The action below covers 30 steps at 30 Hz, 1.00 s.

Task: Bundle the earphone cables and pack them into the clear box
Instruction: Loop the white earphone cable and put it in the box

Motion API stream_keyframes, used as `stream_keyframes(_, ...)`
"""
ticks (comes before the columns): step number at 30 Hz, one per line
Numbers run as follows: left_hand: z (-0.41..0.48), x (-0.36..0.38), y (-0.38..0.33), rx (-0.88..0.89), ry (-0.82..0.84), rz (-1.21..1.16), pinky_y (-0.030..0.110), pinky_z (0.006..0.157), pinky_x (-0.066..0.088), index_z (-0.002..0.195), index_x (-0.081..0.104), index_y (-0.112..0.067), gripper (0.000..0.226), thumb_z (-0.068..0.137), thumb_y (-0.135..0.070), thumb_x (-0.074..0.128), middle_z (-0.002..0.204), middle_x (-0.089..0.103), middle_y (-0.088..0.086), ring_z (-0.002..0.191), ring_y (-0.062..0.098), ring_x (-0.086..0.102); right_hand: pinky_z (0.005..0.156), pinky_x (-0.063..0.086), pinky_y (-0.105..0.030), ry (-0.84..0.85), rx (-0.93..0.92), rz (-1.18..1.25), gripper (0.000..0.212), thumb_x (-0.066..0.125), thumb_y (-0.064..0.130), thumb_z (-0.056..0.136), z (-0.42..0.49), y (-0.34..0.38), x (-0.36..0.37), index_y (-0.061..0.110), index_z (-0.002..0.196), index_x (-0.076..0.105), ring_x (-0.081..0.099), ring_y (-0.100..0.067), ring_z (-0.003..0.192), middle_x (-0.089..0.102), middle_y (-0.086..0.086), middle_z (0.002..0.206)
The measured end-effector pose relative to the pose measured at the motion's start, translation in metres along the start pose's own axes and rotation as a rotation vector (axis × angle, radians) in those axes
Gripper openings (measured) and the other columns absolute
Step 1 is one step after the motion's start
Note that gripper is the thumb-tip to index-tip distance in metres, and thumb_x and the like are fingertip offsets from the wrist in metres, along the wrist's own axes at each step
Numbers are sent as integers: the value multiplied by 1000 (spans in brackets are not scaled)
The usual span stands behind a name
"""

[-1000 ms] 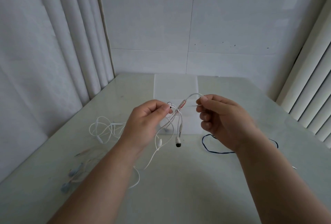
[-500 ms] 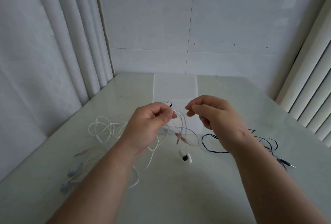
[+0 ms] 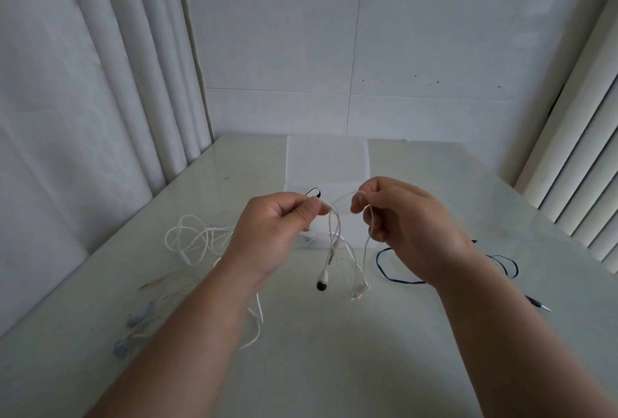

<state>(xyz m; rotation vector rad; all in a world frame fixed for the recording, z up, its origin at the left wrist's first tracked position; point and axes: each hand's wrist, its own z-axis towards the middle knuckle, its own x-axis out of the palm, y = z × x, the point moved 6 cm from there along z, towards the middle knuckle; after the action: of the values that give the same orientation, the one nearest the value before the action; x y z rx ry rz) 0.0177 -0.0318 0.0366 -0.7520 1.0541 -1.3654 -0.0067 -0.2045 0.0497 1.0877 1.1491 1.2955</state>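
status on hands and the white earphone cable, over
Left hand and right hand both pinch thin white earphone cable, earbuds dangling. Clear plastic box behind hands, path open. Dark blue cable loose on pale table.

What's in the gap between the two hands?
A short loop of the white cable bridges it, pinched by the left hand and the right hand. The head view shows it.

A white earphone cable (image 3: 334,230) hangs in loops above the bench (image 3: 317,367), pinched between the left hand (image 3: 277,233) and the right hand (image 3: 408,227), with a black-tipped earbud (image 3: 322,283) dangling. A second white cable (image 3: 187,240) lies tangled near the left edge, and blue earbuds (image 3: 135,317) lie nearer the front. A dark blue cable (image 3: 398,278) sprawls on the right side. The clear box (image 3: 327,163) stands at the far middle.
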Motion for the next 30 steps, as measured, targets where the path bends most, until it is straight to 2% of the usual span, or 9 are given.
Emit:
stream_keyframes(4, -1, 0, 0, -9, -2, 1, 11, 69, 44, 68, 75, -32, 27, 90, -23, 63, 78, 73, -15, 71, -1, 60, 52, 24, -29, -17, -22, 176, 17, 48, 10, 84, 2, 1, -5, 12, 70, 58, 31, -17, 56, 52, -6, 62)
stream_keyframes(7, -2, 1, -2, -6, 15, 4, 6, 63, 38, 72, 73, -23, 25, 92, -19, 59, 59, 63, -22, 66, -10, 56, 49, 18, -27, -46, -29, 205, 23, 45, 5, 91, 2, 2, -7, 13, 74, 58, 20, -17, 54, 32, 1, 56)
stream_keyframes(10, -3, 2, -4, 5, 33, 0, 13, 66, 37, 71, 71, -20, 25, 92, -18, 59, 54, 59, -22, 60, -9, 52, 46, 20, -24, -55, -33, 166, 26, 48, 5, 93, 1, 3, -7, 14, 75, 63, 21, -14, 50, 32, 4, 53)
stream_keyframes(13, -1, 3, -2, 10, 41, -39, 25, 71, 42, 69, 73, -26, 19, 86, -28, 64, 72, 70, -15, 69, -1, 58, 48, 22, -23, -60, -26, 29, 20, 53, 6, 93, 0, 2, -5, 13, 79, 65, 27, -10, 46, 37, 6, 51)
stream_keyframes(17, 0, 5, 0, -28, 64, -136, 28, 61, 41, 71, 74, -23, 20, 82, -30, 59, 91, 74, -5, 71, 10, 57, 50, 25, -24, -73, -35, -66, 15, 58, 10, 93, 0, 3, -3, 12, 82, 67, 31, -8, 46, 40, 9, 51)
stream_keyframes(21, 0, 8, 0, -52, 98, -201, 27, 57, 34, 66, 71, -19, 24, 82, -34, 60, 82, 71, 6, 63, 16, 46, 52, 25, -24, -77, -37, -78, 16, 58, 10, 92, -1, 3, -3, 13, 79, 67, 31, -8, 47, 41, 10, 50)
stream_keyframes(24, 0, 7, 0, -35, 96, -243, 30, 57, 32, 67, 71, -18, 26, 77, -41, 63, 80, 62, 24, 65, 23, 41, 52, 23, -24, -60, -43, -82, 13, 61, 15, 80, -2, 4, -4, 16, 68, 66, 29, -10, 47, 38, 8, 50)
stream_keyframes(27, 0, 6, 2, -54, 90, -319, 28, 54, 31, 63, 71, -21, 22, 81, -29, 60, 69, 62, 5, 63, 20, 43, 49, 21, -25, -35, -62, -111, 12, 59, 19, 71, -4, 6, -3, 14, 63, 66, 26, -12, 46, 33, 6, 48)
stream_keyframes(30, 1, 6, 2, -73, 79, -364, 25, 50, 27, 61, 70, -18, 23, 77, -34, 64, 60, 51, 3, 54, 13, 37, 50, 23, -25, -3, -74, -168, 9, 62, 19, 69, -5, 7, 0, 15, 63, 67, 28, -12, 48, 41, 9, 46)
